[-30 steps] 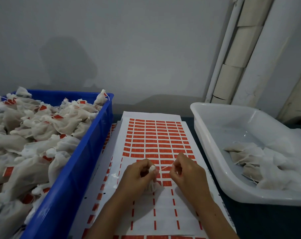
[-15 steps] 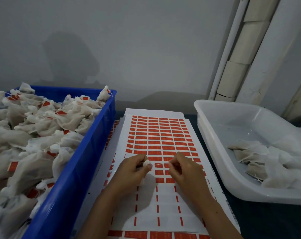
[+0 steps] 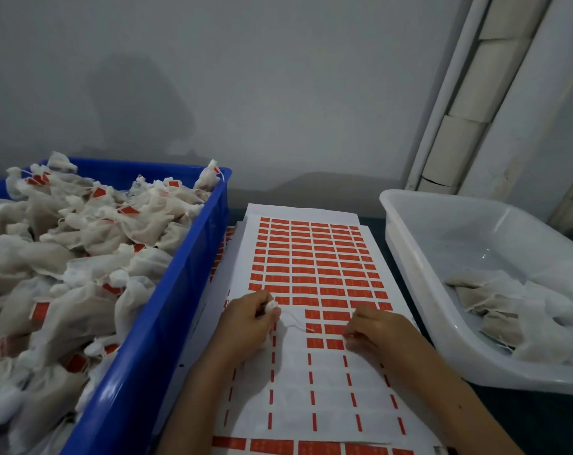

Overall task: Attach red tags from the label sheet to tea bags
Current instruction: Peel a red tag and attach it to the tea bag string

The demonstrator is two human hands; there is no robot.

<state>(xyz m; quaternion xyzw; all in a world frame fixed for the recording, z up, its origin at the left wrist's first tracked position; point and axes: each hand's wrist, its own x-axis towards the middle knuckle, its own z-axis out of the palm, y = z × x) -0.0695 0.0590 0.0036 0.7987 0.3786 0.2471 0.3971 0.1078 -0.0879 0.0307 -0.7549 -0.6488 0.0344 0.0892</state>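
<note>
Taking the label sheet (image 3: 311, 382) as the landmark: it is lying flat on the dark surface (image 3: 521, 418) directly in front of the person, probably so both hands can work over it without reaching. Its nearest rows are already stripped, leaving only thin red slivers, while full red tags (image 3: 314, 257) are filling the rows farther up.

Over the boundary between stripped and full rows, the left hand (image 3: 245, 320) is curling around a small white tea bag (image 3: 272, 306), pinching its gathered top between thumb and fingers. A thin white string (image 3: 295, 321) is trailing from that bag toward the sheet's middle, its loose end lying beside the nearest remaining tags; holding the bag this close looks meant to keep the string within reach of a tag.

On the right side of the sheet, the right hand (image 3: 373, 330) is resting with fingers bent down onto the tag rows, seemingly picking at one. Whether a tag is already lifted between the fingertips cannot be told.

Left of the sheet, a blue crate (image 3: 167, 323) is sitting heaped with tea bags that are carrying red tags, likely the finished pile. Right of the sheet, a white plastic tub (image 3: 409, 264) is holding a few untagged bags (image 3: 495, 303), likely the supply.

Beyond the sheet's far edge, a grey wall (image 3: 278, 93) is rising, with a white pipe (image 3: 442, 93) running up its right part.
</note>
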